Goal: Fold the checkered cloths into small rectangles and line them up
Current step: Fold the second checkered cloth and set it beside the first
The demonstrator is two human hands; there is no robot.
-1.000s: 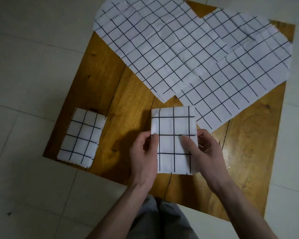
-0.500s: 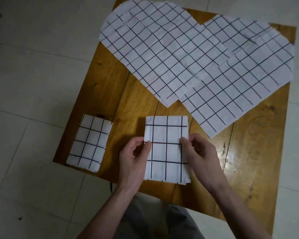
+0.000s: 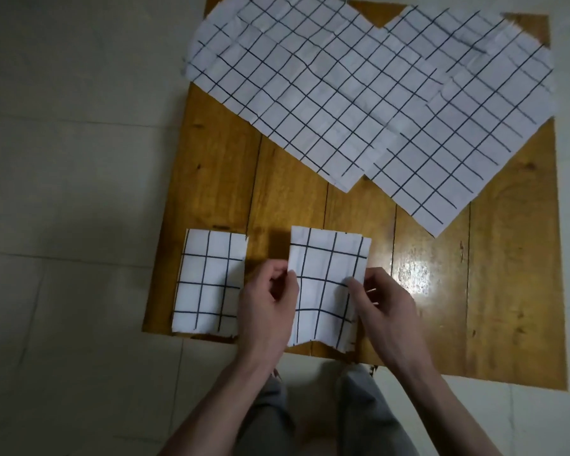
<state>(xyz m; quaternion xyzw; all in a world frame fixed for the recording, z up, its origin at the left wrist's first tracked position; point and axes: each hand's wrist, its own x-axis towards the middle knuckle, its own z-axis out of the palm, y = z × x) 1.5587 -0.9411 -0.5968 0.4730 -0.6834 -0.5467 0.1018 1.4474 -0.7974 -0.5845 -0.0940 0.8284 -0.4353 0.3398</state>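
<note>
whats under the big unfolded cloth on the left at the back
The left unfolded cloth lies on the wooden table, overlapping the right unfolded cloth. Anything else beneath is covered.

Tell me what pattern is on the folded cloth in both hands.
White with a black grid, on the folded cloth; seen in the head view.

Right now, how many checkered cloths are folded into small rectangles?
2. One folded white black-grid cloth lies at the wooden table's near-left corner; the second sits beside it, held by left hand and right hand.
</note>
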